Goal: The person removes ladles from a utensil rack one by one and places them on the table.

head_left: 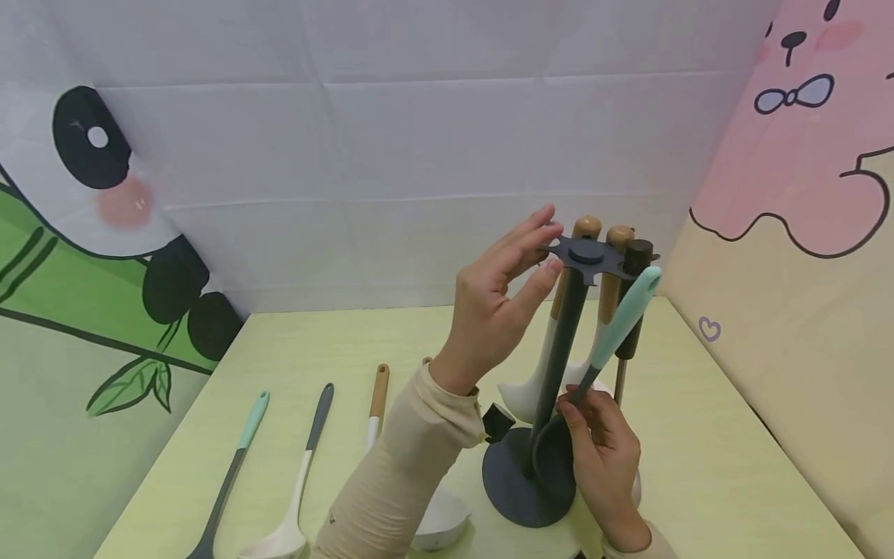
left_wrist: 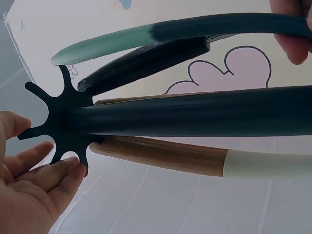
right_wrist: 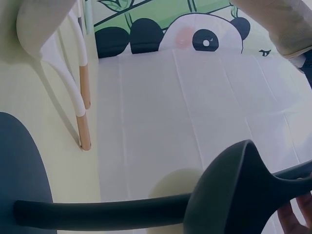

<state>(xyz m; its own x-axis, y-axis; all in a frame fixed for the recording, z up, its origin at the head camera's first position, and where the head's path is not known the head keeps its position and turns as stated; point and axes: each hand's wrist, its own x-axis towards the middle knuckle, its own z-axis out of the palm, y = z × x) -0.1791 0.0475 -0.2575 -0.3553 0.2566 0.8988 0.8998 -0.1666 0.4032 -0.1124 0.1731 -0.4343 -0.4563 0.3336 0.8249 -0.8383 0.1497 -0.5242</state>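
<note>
My right hand (head_left: 606, 454) pinches a dark grey ladle (head_left: 552, 454) by its neck. The ladle's mint handle (head_left: 628, 318) slants up, its end close to the hooked top of a dark utensil stand (head_left: 587, 252). In the left wrist view, that handle (left_wrist: 107, 44) overlaps one prong; I cannot tell whether it is hooked. My left hand (head_left: 499, 303) is at the opposite side of the top, its fairly straight fingers touching the prongs. Hanging on the stand are a white utensil with a wooden handle (head_left: 588, 227), another wooden-handled one (head_left: 619, 237) and a black-handled one (head_left: 637, 256).
Left on the table lie a mint-handled dark utensil (head_left: 240, 450), a grey-handled white utensil (head_left: 307, 458) and a wooden-handled one (head_left: 379, 396), partly behind my left sleeve. The stand's round base (head_left: 506, 481) rests on the table. Printed cloth walls (head_left: 433, 140) surround the table.
</note>
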